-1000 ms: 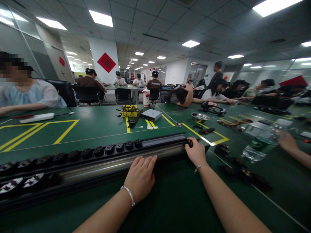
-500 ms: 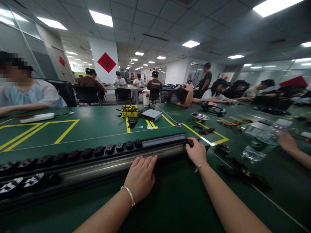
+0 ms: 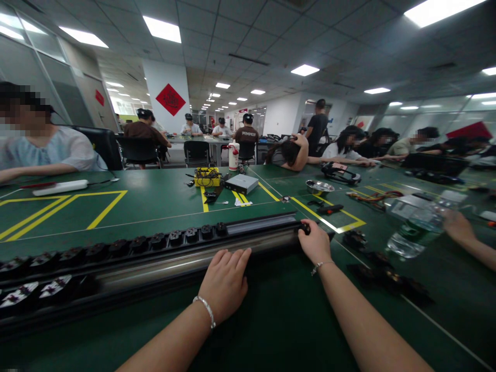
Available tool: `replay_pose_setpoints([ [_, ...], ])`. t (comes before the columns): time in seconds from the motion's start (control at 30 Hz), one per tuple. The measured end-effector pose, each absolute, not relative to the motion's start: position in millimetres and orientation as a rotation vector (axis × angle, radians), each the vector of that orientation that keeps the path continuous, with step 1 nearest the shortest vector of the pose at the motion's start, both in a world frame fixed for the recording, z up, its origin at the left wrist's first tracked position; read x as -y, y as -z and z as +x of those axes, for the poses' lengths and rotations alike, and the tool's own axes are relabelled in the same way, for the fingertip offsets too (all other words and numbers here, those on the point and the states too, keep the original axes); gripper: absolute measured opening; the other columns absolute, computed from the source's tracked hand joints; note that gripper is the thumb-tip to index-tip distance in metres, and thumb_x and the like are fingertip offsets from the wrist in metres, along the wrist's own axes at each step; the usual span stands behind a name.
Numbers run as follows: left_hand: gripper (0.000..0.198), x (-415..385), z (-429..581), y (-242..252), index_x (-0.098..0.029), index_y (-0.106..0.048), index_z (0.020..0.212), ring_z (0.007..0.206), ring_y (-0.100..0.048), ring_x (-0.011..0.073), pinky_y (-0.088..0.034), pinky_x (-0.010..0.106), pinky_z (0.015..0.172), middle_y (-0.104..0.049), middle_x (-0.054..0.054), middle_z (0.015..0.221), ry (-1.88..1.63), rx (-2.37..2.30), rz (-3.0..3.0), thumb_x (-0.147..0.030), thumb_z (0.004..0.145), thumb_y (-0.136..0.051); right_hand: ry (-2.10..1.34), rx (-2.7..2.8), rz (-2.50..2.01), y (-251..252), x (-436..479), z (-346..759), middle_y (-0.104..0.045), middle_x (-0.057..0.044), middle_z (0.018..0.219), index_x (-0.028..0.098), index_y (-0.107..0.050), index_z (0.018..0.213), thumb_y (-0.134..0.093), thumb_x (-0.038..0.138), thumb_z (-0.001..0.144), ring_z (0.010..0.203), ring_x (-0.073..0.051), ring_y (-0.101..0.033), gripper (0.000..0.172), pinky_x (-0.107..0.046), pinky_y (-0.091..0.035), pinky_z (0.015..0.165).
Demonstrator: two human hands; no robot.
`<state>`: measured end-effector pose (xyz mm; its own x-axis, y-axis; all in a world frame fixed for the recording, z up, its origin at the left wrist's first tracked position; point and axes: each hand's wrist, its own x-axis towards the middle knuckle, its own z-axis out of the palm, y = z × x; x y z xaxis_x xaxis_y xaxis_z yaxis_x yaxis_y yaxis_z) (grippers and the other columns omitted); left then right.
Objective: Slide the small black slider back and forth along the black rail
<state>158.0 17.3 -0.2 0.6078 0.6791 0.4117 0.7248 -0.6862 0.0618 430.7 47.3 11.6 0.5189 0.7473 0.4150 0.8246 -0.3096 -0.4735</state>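
So here I am at the green tabletop (image 3: 290,315), and right across in front of me lies the long, straight black rail with a shiny grey metal channel (image 3: 155,264), running from the left edge of my view to my right hand (image 3: 314,243). That hand is closed in a pinch, thumb and fingers on a small, dark, rounded piece (image 3: 306,228) at the rail's right end; my fingers cover too much to tell its full shape. My left hand (image 3: 225,279) is loosely open, palm down, fingers stretched over the near side of the rail, not gripping.

How does this rail handle? Stiff, I'd judge, and awkwardly long, with a fair weight from the row of black, chunky socket-like modules (image 3: 158,241) along its far side and the two larger-looking ones (image 3: 55,289) at near left. That polished channel looks slippery, so I'd hold the black outer edges, one hand well apart from the other. The small piece seems light and hard: pinch its sides. The modules' exposed metal bits look like the part to spare.

Now the writing! "PUMPKIN" reads clearly on the back of a brown shirt (image 3: 248,133). The red diamond-shaped wall hanging (image 3: 170,99) carries dark characters I can't make out, and the clear plastic bottle (image 3: 413,235) wears a green label too blurred to read. No lettering I can read on the rail.
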Motion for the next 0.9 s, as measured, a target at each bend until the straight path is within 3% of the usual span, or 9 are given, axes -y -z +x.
replay_pose_setpoints([
  [0.4, 0.055, -17.4, 157.9, 1.4, -0.020, -0.037, 0.132, 0.107, -0.049, 0.0203, -0.028, 0.040, 0.102, -0.055, 0.005, 0.124, 0.624, 1.191, -2.718, -0.022, 0.078, -0.045, 0.170, 1.269, -2.113, -8.7, -47.6, 433.7, -0.064, -0.007, 0.095, 0.019, -0.057, 0.107, -0.046, 0.028, 0.074, 0.093, -0.022, -0.057, 0.036, -0.037, -0.038, 0.090],
  [0.6, 0.055, -18.0, 158.2, 2.9, -0.021, -0.037, 0.132, 0.107, -0.049, 0.0195, -0.028, 0.039, 0.103, -0.055, 0.004, 0.124, 0.632, 1.189, -2.699, -0.023, 0.078, -0.046, 0.196, 1.189, -2.174, -8.5, -46.0, 433.8, -0.061, -0.008, 0.108, 0.020, -0.059, 0.104, -0.048, 0.034, 0.072, 0.106, -0.025, -0.051, 0.037, -0.046, -0.030, 0.098],
  [0.9, 0.056, -18.1, 157.8, 3.0, -0.022, -0.037, 0.133, 0.109, -0.049, 0.0196, -0.028, 0.039, 0.103, -0.055, 0.003, 0.124, 0.655, 1.186, -2.702, -0.021, 0.078, -0.046, 0.125, 1.174, -2.160, -7.5, -45.8, 435.9, -0.059, -0.008, 0.113, 0.021, -0.057, 0.107, -0.046, 0.033, 0.074, 0.109, -0.025, -0.049, 0.038, -0.044, -0.032, 0.096],
])
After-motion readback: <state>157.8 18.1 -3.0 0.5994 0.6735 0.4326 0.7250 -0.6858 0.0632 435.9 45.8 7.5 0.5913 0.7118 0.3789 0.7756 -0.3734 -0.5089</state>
